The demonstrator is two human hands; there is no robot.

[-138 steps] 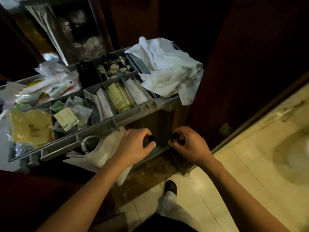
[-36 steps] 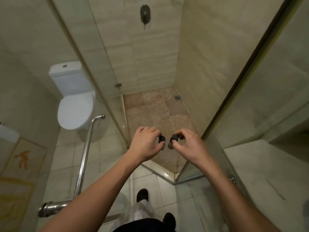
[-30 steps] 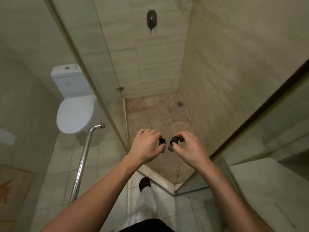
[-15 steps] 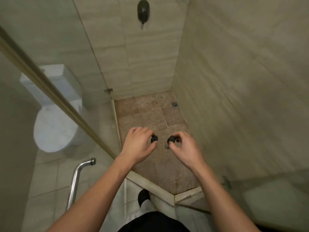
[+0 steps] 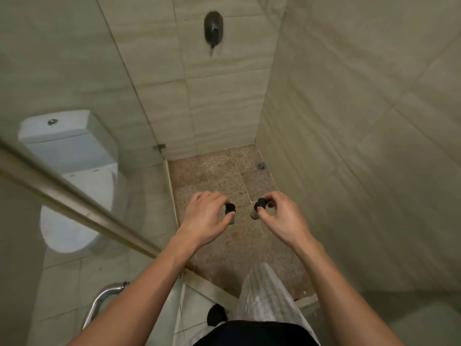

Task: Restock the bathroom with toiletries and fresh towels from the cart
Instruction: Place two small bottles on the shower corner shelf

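Note:
My left hand [image 5: 204,217] holds a small toiletry bottle with a black cap [image 5: 230,211], fingers curled round it. A second small black-capped bottle [image 5: 258,208] is pinched in my right hand [image 5: 280,217]. Both hands are held out side by side, a short gap apart, above the brown stone shower floor [image 5: 219,176]. Most of each bottle is hidden inside the hand. The cart and the towels are out of view.
Beige tiled walls close the shower stall on the back and right. A dark fitting [image 5: 213,27] hangs on the back wall. A glass partition [image 5: 119,78] separates the white toilet [image 5: 72,176] at left. A metal door rail [image 5: 74,203] crosses lower left. A drain [image 5: 261,166] sits far right.
I carried the two bottles from the cart into the bathroom. Over the last second I stepped forward across the shower threshold, one foot now on the stall floor. My hands have drifted slightly apart.

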